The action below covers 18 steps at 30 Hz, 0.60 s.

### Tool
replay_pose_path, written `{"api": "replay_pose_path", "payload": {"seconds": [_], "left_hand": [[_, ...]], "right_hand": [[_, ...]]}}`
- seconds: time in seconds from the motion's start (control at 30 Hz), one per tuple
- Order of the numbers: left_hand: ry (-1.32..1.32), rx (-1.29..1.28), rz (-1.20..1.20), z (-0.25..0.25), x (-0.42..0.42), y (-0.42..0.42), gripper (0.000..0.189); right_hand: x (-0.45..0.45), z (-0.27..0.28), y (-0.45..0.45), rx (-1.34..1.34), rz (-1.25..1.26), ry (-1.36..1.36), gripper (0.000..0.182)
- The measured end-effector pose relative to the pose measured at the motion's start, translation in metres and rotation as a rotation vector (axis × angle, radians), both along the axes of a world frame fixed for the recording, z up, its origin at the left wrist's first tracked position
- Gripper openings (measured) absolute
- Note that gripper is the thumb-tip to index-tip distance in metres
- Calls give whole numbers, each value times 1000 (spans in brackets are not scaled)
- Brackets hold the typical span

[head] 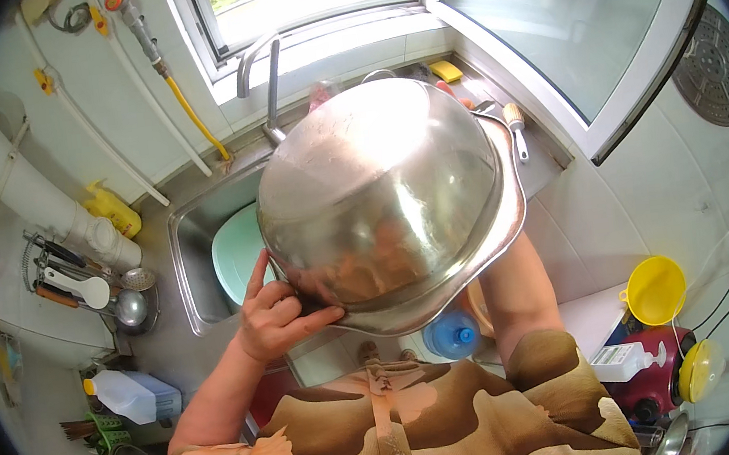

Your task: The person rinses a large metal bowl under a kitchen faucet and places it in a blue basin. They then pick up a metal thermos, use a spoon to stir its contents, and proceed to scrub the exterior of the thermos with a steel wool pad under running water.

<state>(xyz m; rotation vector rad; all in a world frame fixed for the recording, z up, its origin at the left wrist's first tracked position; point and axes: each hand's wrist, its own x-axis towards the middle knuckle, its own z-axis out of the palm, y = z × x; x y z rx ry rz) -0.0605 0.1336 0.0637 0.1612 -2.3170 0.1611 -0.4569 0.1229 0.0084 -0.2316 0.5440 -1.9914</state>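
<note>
A large stainless steel basin (377, 219) is held up before my chest, tilted with its rounded underside facing me. My left hand (275, 318) grips its lower left rim, the index finger lying along the wall. My right hand (455, 96) is mostly hidden behind the basin; only fingertips show at the far upper right edge, and the forearm passes under the near rim. Behind and below the basin, a pale green plastic basin (236, 252) sits in the steel sink (191, 274). A curved faucet (270, 83) rises at the sink's back edge.
An open window sash (575, 35) juts in at right. A yellow sponge (446, 72) and a wooden-headed brush (515, 129) lie on the right counter. Left are a yellow pump bottle (113, 209), hanging ladles (129, 307) and a white jug (134, 395). A blue water bottle (451, 335) stands below.
</note>
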Motion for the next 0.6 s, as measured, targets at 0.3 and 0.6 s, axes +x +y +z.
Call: {"api": "replay_pose_path", "payload": {"seconds": [0.3,0.6], "left_hand": [[14,81,-45,-5,-18,32,18],[126,275,177,-44,7,6,34]], "right_hand": [[-7,47,4,-223,-21,78,6],[-32,60,84,299,-362,650,14]]}}
